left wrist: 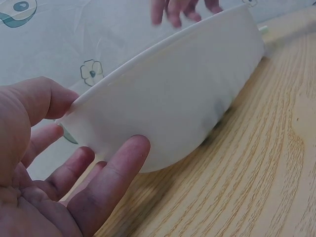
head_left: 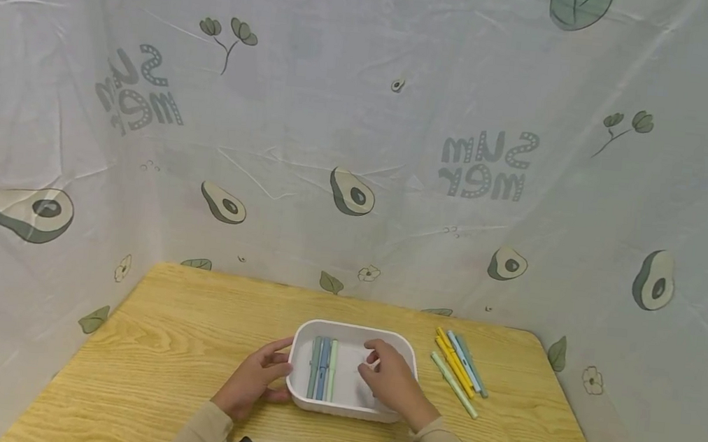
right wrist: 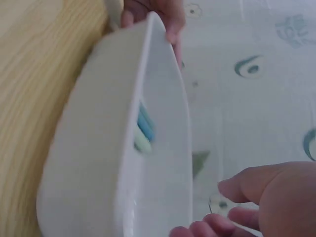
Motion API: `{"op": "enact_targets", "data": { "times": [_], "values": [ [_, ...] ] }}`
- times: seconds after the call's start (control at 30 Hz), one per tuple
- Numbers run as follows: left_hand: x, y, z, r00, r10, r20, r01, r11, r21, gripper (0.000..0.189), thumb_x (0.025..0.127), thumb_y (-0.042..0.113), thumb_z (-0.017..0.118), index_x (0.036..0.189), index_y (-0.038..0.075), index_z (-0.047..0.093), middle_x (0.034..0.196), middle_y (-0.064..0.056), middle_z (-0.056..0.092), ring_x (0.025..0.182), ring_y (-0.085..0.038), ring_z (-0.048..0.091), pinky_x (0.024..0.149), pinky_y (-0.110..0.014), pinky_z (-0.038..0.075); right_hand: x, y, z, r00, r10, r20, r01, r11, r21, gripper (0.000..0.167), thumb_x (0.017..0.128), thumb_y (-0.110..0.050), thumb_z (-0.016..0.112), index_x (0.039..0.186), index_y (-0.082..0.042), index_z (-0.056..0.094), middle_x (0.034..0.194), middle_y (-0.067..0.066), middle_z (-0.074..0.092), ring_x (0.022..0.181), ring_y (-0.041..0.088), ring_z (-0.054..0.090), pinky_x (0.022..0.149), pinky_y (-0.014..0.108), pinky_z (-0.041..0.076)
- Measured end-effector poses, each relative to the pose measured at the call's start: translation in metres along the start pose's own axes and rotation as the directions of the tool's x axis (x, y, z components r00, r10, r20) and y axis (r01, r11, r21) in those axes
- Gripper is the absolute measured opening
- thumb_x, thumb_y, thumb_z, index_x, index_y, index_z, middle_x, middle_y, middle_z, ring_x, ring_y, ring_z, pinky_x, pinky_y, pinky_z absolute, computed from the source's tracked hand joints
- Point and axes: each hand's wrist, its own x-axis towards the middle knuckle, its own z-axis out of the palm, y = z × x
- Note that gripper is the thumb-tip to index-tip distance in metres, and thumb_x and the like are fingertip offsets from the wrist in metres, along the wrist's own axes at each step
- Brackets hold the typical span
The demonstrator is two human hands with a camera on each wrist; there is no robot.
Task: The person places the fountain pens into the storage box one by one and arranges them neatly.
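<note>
A white tray [head_left: 350, 408] sits on the wooden table with a grey-green pen [head_left: 314, 368], a blue pen [head_left: 324, 366] and a light green pen [head_left: 332, 370] side by side in its left part. My left hand [head_left: 256, 379] holds the tray's left end, its thumb at the rim and its other fingers spread along the outer wall [left wrist: 148, 103]. Over the tray's right part is my right hand [head_left: 393, 379], fingers loosely bent and thumb apart. Nothing shows between those fingers [right wrist: 217, 224] in the right wrist view. The hand hides some of the tray floor.
Right of the tray lie yellow pens [head_left: 457, 360], a pale blue pen [head_left: 464, 363], a grey-green pen [head_left: 473, 372] and a light green pen [head_left: 453, 384]. A patterned curtain [head_left: 299, 125] hangs behind the wooden table [head_left: 192, 333] and along its sides.
</note>
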Motion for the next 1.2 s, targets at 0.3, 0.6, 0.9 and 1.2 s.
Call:
{"op": "enact_targets", "data": {
  "times": [0.3,0.6,0.9,1.2],
  "values": [
    [0.000,-0.003,-0.002,1.000,-0.007,-0.015,0.007,1.000,0.004,0.063,0.102,0.010,0.064,0.159,0.010,0.039,0.141,-0.029,0.050,0.103,-0.029,0.069,0.079,-0.049,0.066,-0.024,0.058,-0.084,0.976,0.061,-0.209,-0.091,0.987,-0.136,0.034,0.099,-0.009,0.066,0.130,0.001,0.062,0.107,0.008,0.065,0.093,0.022,0.062,0.072,0.034,0.056],
    [0.000,-0.003,-0.002,1.000,-0.013,-0.013,0.013,1.000,0.003,0.062,0.102,0.011,0.063,0.159,0.010,0.038,0.142,-0.030,0.049,0.104,-0.029,0.068,0.079,-0.049,0.066,-0.024,0.121,-0.099,0.979,0.187,-0.081,-0.202,0.943,-0.263,0.030,0.098,-0.008,0.065,0.125,0.006,0.063,0.102,0.012,0.069,0.090,0.026,0.065,0.073,0.046,0.058],
    [0.001,-0.004,0.001,1.000,-0.017,-0.002,0.017,1.000,-0.005,0.065,0.101,0.012,0.065,0.160,0.009,0.037,0.142,-0.029,0.051,0.105,-0.028,0.068,0.079,-0.048,0.066,-0.026,0.121,-0.090,0.973,0.226,-0.051,-0.228,0.898,-0.377,0.019,0.096,-0.008,0.067,0.113,0.001,0.067,0.089,0.004,0.067,0.072,0.017,0.057,0.059,0.035,0.051],
    [0.000,-0.002,0.000,1.000,-0.015,-0.004,0.015,1.000,-0.002,0.064,0.101,0.012,0.064,0.160,0.010,0.038,0.142,-0.029,0.049,0.105,-0.029,0.068,0.080,-0.047,0.066,-0.027,0.124,-0.084,0.966,0.252,-0.053,-0.256,0.918,-0.303,0.019,0.095,-0.008,0.067,0.113,0.000,0.066,0.094,0.006,0.066,0.081,0.020,0.058,0.070,0.041,0.054]
  ]
}}
